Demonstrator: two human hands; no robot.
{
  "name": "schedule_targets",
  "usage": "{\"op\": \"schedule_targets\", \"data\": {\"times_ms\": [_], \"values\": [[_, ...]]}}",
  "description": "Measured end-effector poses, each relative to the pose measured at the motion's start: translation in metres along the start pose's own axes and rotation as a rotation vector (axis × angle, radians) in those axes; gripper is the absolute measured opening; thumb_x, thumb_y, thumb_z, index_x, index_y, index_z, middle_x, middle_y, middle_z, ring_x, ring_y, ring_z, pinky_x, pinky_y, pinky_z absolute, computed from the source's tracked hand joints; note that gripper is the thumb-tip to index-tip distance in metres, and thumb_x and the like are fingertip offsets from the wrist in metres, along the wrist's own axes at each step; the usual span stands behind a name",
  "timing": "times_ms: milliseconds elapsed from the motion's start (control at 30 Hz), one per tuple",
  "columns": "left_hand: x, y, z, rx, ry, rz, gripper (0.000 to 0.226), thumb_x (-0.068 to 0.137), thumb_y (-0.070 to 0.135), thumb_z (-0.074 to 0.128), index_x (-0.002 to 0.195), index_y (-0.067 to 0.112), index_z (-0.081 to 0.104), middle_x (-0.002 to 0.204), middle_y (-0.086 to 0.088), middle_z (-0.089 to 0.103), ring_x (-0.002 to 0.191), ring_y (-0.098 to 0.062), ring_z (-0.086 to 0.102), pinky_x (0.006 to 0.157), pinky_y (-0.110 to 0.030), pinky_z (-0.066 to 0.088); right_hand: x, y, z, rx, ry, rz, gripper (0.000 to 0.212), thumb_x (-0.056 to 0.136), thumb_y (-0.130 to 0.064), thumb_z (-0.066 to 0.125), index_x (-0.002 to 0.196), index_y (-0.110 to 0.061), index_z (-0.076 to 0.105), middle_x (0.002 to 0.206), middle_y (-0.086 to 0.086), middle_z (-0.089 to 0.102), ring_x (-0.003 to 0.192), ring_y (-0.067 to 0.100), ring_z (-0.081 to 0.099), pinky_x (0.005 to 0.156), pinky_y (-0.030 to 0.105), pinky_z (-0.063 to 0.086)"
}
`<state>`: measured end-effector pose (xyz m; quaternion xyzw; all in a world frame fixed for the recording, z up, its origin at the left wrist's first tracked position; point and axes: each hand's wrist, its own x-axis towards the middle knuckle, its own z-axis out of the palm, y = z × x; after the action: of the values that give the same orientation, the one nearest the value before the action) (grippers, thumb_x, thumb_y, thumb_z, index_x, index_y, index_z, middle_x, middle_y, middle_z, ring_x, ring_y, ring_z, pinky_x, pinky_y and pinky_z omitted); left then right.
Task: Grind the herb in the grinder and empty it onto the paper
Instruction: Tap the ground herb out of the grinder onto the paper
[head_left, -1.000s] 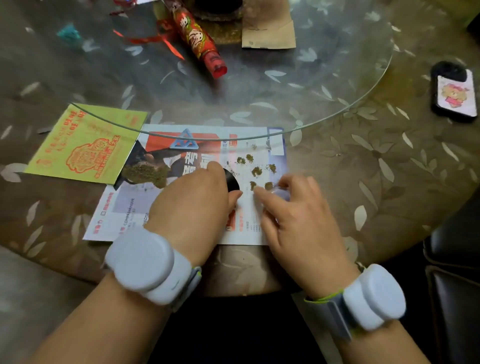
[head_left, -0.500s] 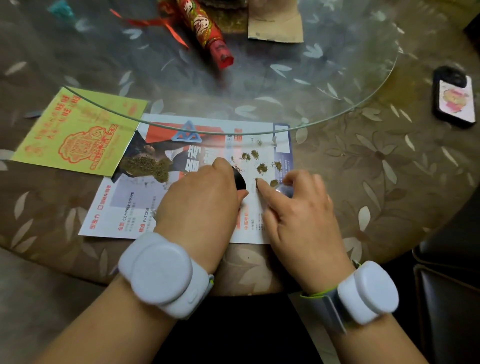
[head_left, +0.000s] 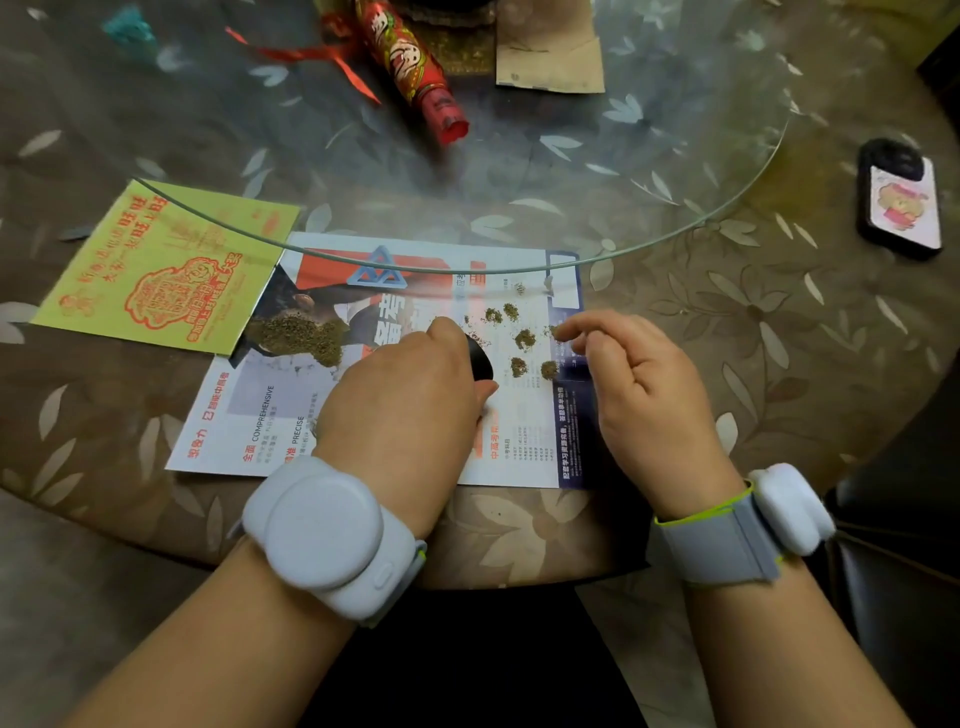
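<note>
A printed paper (head_left: 249, 415) lies on the table in front of me. On its left part sits a pile of ground herb (head_left: 306, 338). Several small herb clumps (head_left: 524, 338) are scattered on its right part. My left hand (head_left: 405, 395) grips a black grinder (head_left: 480, 358), which shows only as a dark edge past my fingers. My right hand (head_left: 644, 384) hovers over the paper's right edge, and its fingertips pinch a small herb clump (head_left: 557, 330).
A yellow-green flyer (head_left: 156, 265) lies left of the paper. A round glass turntable (head_left: 675, 228) overlaps the paper's far edge and carries a red tube (head_left: 410, 62) and a cardboard piece (head_left: 550, 52). A phone (head_left: 901, 200) lies far right. A dark chair (head_left: 914, 519) stands beside me.
My right hand has lifted from the clumps beside the grinder and moved right and away, with a small clump at its fingertips. My left hand stays on the grinder.
</note>
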<state>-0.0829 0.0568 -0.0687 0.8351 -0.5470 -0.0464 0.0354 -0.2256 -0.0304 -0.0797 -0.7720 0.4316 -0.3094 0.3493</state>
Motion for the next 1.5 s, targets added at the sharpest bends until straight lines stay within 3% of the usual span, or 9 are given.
{"op": "schedule_targets", "data": {"times_ms": [67,233,533,733,867,1033,1100,1367,1500], "values": [[0.0,0.0,-0.001,-0.002,-0.008,-0.002,0.038,0.093,0.052,0.044,0.089,0.018,0.027,0.085,-0.003,0.051,0.067,-0.021,0.039,0.057,-0.032,0.032,0.001,0.0,0.001,-0.019,-0.033,-0.029,0.027,0.086,-0.016,0.04,0.089,-0.02,0.067,0.08,-0.011,0.06,0.089,0.02,0.057,0.081,0.035,0.045],[-0.002,0.0,-0.003,0.017,-0.027,0.003,0.038,0.093,0.052,0.042,0.09,0.018,0.025,0.081,0.0,0.038,0.068,-0.021,0.037,0.058,-0.033,0.031,0.005,0.005,0.009,-0.277,-0.106,-0.171,0.017,0.086,-0.024,0.054,0.087,-0.021,0.071,0.08,0.001,0.057,0.082,0.017,0.044,0.072,0.026,0.029],[-0.001,-0.001,-0.003,0.019,-0.028,0.0,0.038,0.093,0.053,0.043,0.09,0.018,0.026,0.078,0.001,0.037,0.066,-0.02,0.038,0.056,-0.032,0.031,0.015,0.01,0.018,-0.395,-0.052,-0.288,0.008,0.076,-0.022,0.069,0.08,-0.022,0.076,0.075,0.002,0.06,0.079,0.03,0.05,0.066,0.044,0.045],[0.0,0.0,-0.002,0.014,-0.023,0.009,0.037,0.094,0.052,0.043,0.091,0.019,0.025,0.079,0.001,0.036,0.066,-0.02,0.037,0.056,-0.032,0.03,0.013,0.007,0.019,-0.381,-0.011,-0.231,0.007,0.069,-0.018,0.075,0.072,-0.022,0.07,0.076,-0.002,0.056,0.079,0.024,0.047,0.069,0.034,0.037],[0.0,0.0,-0.002,0.014,-0.017,0.012,0.037,0.094,0.051,0.043,0.091,0.019,0.025,0.078,0.001,0.036,0.064,-0.019,0.036,0.055,-0.031,0.03,0.013,0.008,0.016,-0.357,0.007,-0.204,0.025,0.07,0.002,0.065,0.077,-0.021,0.073,0.079,0.001,0.061,0.081,0.024,0.048,0.068,0.028,0.031],[-0.001,-0.001,-0.003,0.021,-0.005,0.0,0.034,0.094,0.051,0.044,0.096,0.018,0.034,0.085,-0.002,0.049,0.065,-0.02,0.036,0.056,-0.032,0.03,0.012,0.003,0.014,-0.31,-0.023,-0.146,0.009,0.073,-0.016,0.074,0.075,-0.024,0.071,0.079,-0.001,0.059,0.082,0.017,0.045,0.07,0.026,0.03],[-0.001,-0.001,-0.004,0.027,-0.006,0.002,0.036,0.094,0.051,0.043,0.101,0.016,0.038,0.086,-0.002,0.048,0.066,-0.02,0.037,0.056,-0.032,0.03,0.012,0.001,0.014,-0.311,-0.028,-0.131,0.011,0.074,-0.012,0.07,0.075,-0.023,0.071,0.08,-0.001,0.058,0.082,0.017,0.046,0.072,0.029,0.035],[-0.003,-0.01,-0.016,-0.199,0.043,0.013,0.038,0.093,0.053,0.042,0.09,0.017,0.033,0.076,0.005,0.04,0.067,-0.019,0.04,0.059,-0.031,0.032,0.016,-0.029,0.0,0.32,-0.106,0.223,0.029,0.087,-0.02,0.038,0.092,-0.019,0.066,0.094,-0.001,0.059,0.083,0.008,0.053,0.07,0.032,0.049],[-0.011,-0.014,-0.027,-0.53,0.157,0.092,0.039,0.091,0.053,0.04,0.099,0.015,0.042,0.085,0.0,0.054,0.08,-0.021,0.05,0.064,-0.034,0.036,0.016,-0.047,-0.01,0.53,-0.133,0.222,0.022,0.094,-0.025,0.047,0.11,-0.021,0.061,0.098,0.004,0.063,0.082,0.015,0.053,0.07,0.035,0.044]]}}
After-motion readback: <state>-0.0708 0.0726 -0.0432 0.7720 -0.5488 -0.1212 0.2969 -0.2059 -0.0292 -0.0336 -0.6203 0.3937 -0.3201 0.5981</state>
